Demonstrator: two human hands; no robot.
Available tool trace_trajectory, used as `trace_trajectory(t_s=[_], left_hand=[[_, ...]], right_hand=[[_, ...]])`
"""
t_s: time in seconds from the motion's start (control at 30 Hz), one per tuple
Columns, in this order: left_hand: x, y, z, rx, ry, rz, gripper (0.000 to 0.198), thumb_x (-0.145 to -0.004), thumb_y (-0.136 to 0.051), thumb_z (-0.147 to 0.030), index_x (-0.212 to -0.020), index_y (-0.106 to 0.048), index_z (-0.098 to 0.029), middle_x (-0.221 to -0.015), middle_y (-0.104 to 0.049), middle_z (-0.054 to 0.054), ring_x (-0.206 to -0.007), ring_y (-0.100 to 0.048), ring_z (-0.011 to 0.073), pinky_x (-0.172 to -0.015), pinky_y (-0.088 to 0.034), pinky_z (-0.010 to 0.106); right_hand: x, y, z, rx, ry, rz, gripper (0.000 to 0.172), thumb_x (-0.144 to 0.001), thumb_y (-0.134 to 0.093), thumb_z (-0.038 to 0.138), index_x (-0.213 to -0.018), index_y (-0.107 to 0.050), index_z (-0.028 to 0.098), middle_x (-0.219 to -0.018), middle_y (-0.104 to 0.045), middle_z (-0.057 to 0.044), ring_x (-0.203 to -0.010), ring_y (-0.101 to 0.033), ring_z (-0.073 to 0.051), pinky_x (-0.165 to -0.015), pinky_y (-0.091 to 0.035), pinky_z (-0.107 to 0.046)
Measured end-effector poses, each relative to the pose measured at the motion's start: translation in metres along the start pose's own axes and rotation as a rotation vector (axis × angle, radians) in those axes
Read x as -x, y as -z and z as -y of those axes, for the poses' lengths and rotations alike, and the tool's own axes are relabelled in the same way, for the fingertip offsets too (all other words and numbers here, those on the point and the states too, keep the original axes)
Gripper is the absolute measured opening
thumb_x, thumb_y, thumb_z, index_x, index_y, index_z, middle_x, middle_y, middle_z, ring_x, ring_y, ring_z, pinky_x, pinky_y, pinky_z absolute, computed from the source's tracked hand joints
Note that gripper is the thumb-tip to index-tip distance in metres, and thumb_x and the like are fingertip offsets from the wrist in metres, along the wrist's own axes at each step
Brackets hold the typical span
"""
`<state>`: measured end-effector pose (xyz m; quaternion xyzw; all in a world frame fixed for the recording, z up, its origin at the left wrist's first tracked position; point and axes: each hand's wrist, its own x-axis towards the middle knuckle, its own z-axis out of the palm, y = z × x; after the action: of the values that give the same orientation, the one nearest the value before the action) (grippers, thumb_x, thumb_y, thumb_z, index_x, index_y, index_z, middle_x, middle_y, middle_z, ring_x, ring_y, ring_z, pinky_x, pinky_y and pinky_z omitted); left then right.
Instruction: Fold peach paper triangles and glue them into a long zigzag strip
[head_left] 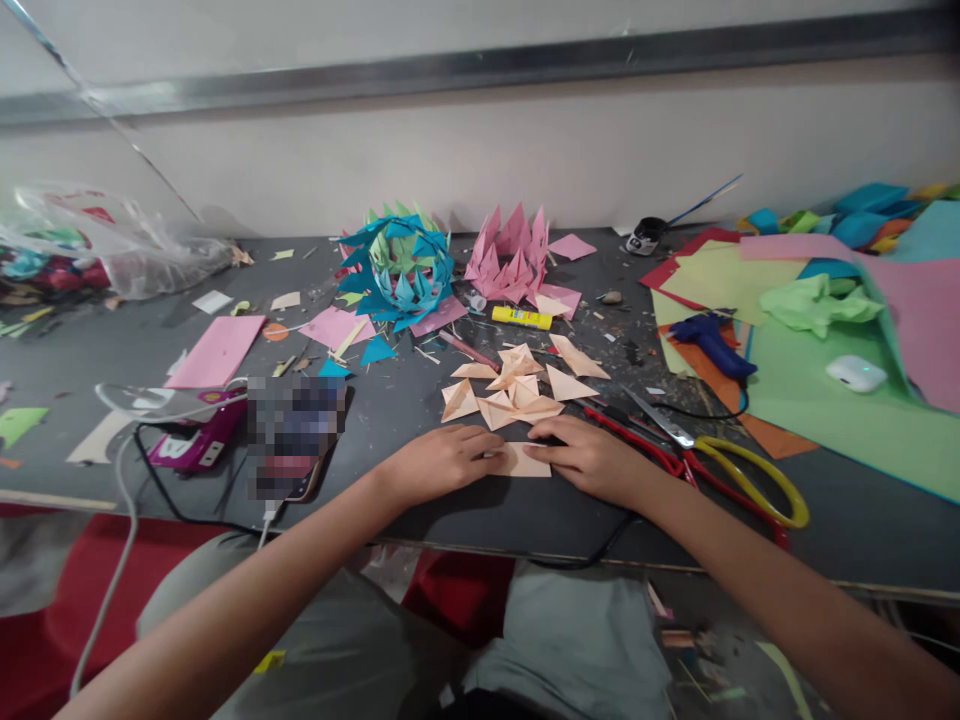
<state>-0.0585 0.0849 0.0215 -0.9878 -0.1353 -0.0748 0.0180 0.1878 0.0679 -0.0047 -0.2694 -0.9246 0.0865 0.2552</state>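
A small peach paper rectangle (pixel 529 461) lies flat near the table's front edge. My left hand (pixel 442 465) has its fingers closed on the left end of this paper. At the opposite end, my right hand (pixel 592 458) pinches the paper, its fingers reaching over the upper right corner. Just beyond both hands sits a loose pile of folded peach paper pieces (pixel 496 410), pointed in shape. Beside my right hand are red-handled scissors (pixel 637 437) and yellow-handled scissors (pixel 739 475). The thumbs are mostly hidden.
Behind stand a blue-green folded-paper ring (pixel 401 265) and a pink one (pixel 511 258), near a yellow glue stick (pixel 522 318). A phone (pixel 300 435) with cables and a purple box (pixel 196 435) occupy the left. Rightward lie a blue glue gun (pixel 712 343) and coloured sheets (pixel 847 420).
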Motion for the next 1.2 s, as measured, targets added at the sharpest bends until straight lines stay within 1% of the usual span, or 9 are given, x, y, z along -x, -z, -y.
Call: trace_trajectory(t_s=[0.27,0.4,0.5,0.63,0.7,0.83,1.0,1.13,1.2], left_hand=[[-0.004,0.006,-0.002,-0.054,-0.016,0.026,0.021,-0.089,-0.045,-0.014,-0.104,-0.058,-0.012,-0.104,-0.063,0.009,-0.093,-0.059,0.0193,-0.078,-0.050,0.030],[-0.008,0.009,-0.013,-0.070,0.009,0.090,0.021,-0.089,-0.044,-0.012,-0.102,-0.060,-0.013,-0.112,-0.062,0.010,-0.106,-0.055,0.0196,-0.084,-0.047,0.030],[-0.009,0.006,-0.025,-0.037,0.107,0.113,0.027,-0.088,-0.044,-0.012,-0.112,-0.055,-0.010,-0.119,-0.058,0.012,-0.116,-0.049,0.0209,-0.093,-0.041,0.031],[-0.006,0.000,-0.035,0.049,0.239,0.130,0.035,-0.085,-0.042,-0.011,-0.119,-0.050,-0.010,-0.130,-0.051,0.010,-0.121,-0.044,0.0217,-0.096,-0.039,0.033],[-0.005,0.000,-0.036,0.092,0.289,0.131,0.039,-0.083,-0.041,-0.009,-0.120,-0.049,-0.011,-0.130,-0.051,0.008,-0.122,-0.042,0.0216,-0.098,-0.037,0.035],[-0.001,0.005,-0.037,0.171,0.414,0.120,0.053,-0.076,-0.042,-0.007,-0.128,-0.042,-0.014,-0.127,-0.054,0.007,-0.122,-0.041,0.0234,-0.103,-0.030,0.044],[0.011,0.010,-0.040,0.213,0.585,0.037,0.054,-0.072,-0.041,-0.005,-0.123,-0.048,-0.018,-0.112,-0.062,0.007,-0.112,-0.048,0.0212,-0.104,-0.028,0.047],[0.018,0.012,-0.043,0.229,0.618,-0.016,0.048,-0.070,-0.045,-0.007,-0.116,-0.054,-0.018,-0.108,-0.064,0.007,-0.108,-0.051,0.0220,-0.099,-0.035,0.046],[0.014,0.016,-0.040,0.236,0.618,-0.044,0.039,-0.072,-0.047,-0.009,-0.109,-0.057,-0.019,-0.100,-0.066,0.005,-0.101,-0.055,0.0208,-0.098,-0.037,0.045]], right_hand=[[0.000,0.000,0.001,-0.008,-0.055,-0.013,0.030,-0.089,-0.040,0.014,-0.099,-0.068,0.019,-0.100,-0.062,-0.011,-0.097,-0.056,-0.018,-0.083,-0.050,-0.034],[-0.001,0.005,0.011,0.122,-0.117,0.052,0.031,-0.088,-0.040,0.014,-0.097,-0.069,0.021,-0.104,-0.061,-0.011,-0.098,-0.056,-0.019,-0.082,-0.048,-0.035],[-0.005,0.003,0.028,0.255,-0.211,0.095,0.029,-0.086,-0.043,0.013,-0.097,-0.069,0.019,-0.102,-0.063,-0.012,-0.095,-0.056,-0.022,-0.079,-0.044,-0.037],[-0.011,0.000,0.050,0.336,-0.361,0.129,0.031,-0.084,-0.045,0.014,-0.109,-0.064,0.016,-0.108,-0.062,-0.013,-0.098,-0.053,-0.024,-0.079,-0.038,-0.037],[-0.013,0.001,0.055,0.339,-0.429,0.171,0.034,-0.084,-0.046,0.016,-0.114,-0.061,0.019,-0.113,-0.059,-0.013,-0.102,-0.051,-0.025,-0.081,-0.036,-0.038],[-0.015,0.007,0.055,0.312,-0.537,0.205,0.038,-0.082,-0.046,0.016,-0.114,-0.062,0.029,-0.118,-0.057,-0.010,-0.104,-0.050,-0.025,-0.082,-0.033,-0.039],[-0.010,0.009,0.049,0.247,-0.585,0.140,0.040,-0.078,-0.047,0.011,-0.107,-0.066,0.030,-0.111,-0.060,-0.008,-0.101,-0.051,-0.023,-0.081,-0.034,-0.038],[-0.002,0.007,0.043,0.197,-0.597,0.044,0.042,-0.073,-0.045,0.006,-0.101,-0.069,0.027,-0.099,-0.061,-0.009,-0.095,-0.054,-0.023,-0.077,-0.038,-0.038],[0.001,0.004,0.041,0.175,-0.587,0.004,0.043,-0.073,-0.044,0.005,-0.099,-0.070,0.026,-0.098,-0.061,-0.008,-0.093,-0.055,-0.022,-0.076,-0.040,-0.038]])
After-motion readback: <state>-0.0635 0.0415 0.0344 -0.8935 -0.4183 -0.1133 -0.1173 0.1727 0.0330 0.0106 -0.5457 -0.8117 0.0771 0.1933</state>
